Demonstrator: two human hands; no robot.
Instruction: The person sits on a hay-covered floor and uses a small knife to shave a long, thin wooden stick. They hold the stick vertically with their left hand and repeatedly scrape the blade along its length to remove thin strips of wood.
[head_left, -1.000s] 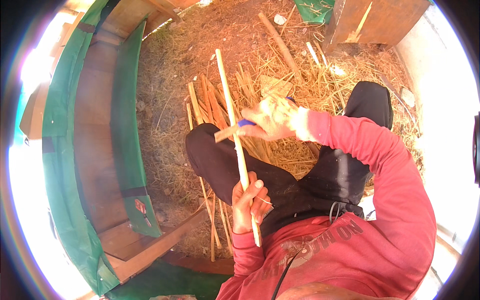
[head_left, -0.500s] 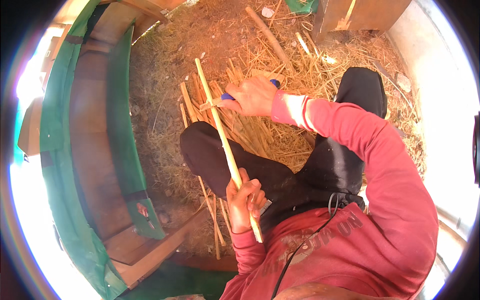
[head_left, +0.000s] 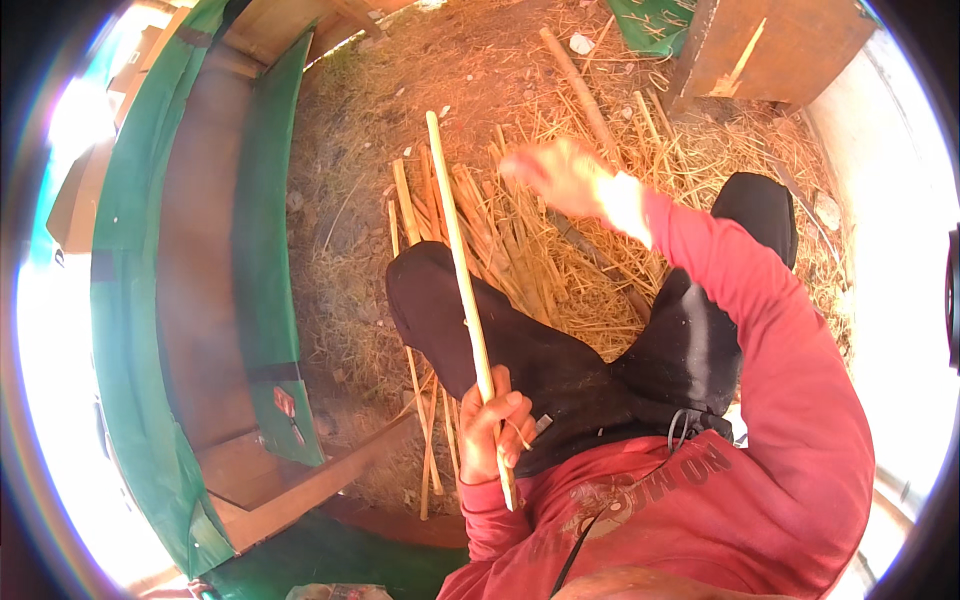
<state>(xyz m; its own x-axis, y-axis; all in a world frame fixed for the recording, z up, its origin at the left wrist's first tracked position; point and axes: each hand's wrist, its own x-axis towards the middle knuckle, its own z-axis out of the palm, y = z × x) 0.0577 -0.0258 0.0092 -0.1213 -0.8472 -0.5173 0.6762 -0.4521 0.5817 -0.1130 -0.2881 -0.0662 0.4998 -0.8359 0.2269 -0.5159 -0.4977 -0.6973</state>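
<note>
My left hand (head_left: 492,428) is closed around the lower part of a long, pale, peeled wooden stick (head_left: 458,250). The stick slants up across my left thigh, its far end above the straw. A thin curled strip hangs at my left fingers. Off to the right of the stick's upper half, my right hand (head_left: 565,178) is raised and smeared by motion. It is apart from the stick, and I cannot make out whether anything is in it. Between my knees lies a pile of split wood strips (head_left: 500,240).
Straw and shavings cover the dirt around the pile. A thick round pole (head_left: 580,90) lies beyond it. At the far right stands a brown wooden box (head_left: 775,50) beside a pale wall (head_left: 890,150). A wooden frame with green sheeting (head_left: 130,300) runs along the left.
My right hand has come away from the stick to the right; the blue-handled tool it held is no longer visible. My left hand keeps its hold. The view has shifted slightly.
</note>
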